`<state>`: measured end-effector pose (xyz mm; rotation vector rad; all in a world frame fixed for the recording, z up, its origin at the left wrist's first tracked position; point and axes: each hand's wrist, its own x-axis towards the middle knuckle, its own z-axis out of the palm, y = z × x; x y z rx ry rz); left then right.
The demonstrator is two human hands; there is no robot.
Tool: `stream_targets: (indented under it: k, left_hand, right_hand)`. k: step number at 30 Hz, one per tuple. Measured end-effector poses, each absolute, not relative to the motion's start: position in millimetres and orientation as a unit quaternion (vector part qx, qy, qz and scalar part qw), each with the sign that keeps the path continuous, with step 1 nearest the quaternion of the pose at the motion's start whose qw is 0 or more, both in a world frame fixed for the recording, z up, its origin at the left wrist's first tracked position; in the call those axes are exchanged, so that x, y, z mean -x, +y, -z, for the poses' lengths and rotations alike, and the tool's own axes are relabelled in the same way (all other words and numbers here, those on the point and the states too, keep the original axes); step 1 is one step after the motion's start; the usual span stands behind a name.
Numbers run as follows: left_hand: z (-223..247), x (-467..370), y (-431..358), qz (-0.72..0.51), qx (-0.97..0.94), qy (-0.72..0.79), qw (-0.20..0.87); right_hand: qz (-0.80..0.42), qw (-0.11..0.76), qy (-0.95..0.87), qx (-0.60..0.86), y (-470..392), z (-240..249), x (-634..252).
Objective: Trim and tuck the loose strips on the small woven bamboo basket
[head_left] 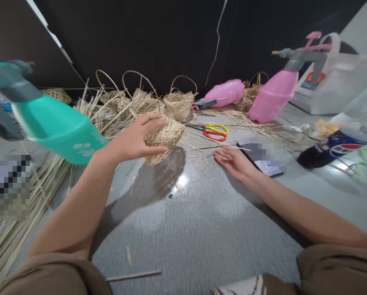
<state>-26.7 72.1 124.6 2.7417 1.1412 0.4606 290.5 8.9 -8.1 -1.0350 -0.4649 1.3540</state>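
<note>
My left hand [131, 139] is wrapped around the side of a small woven bamboo basket [171, 137], thumb low in front and fingers spread over the top. The basket is tilted and casts a shadow on the grey table [177, 229]. My right hand [232, 162] rests on the table, palm turned up and fingers loosely curled but apart. A thin bamboo strip [243, 148] lies by its fingertips; whether they touch it I cannot tell. Scissors [216, 133] with red and yellow handles lie between and beyond my hands.
Several handled baskets [179, 104] stand along the dark wall. A green spray bottle [59, 127] leans at left above bamboo strips [26, 229]. Pink spray bottles [274, 96] are at the back right. A phone [260, 155], a cola bottle [334, 147] and a white bag [334, 90] are at right.
</note>
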Motion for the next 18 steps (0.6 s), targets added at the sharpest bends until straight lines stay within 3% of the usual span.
stream_targets:
  k: [18]
  left_hand:
    - [-128,31,72,-0.148,-0.907,0.390,0.065]
  right_hand:
    - [-0.573,0.651,-0.185,0.463,51,10,-263]
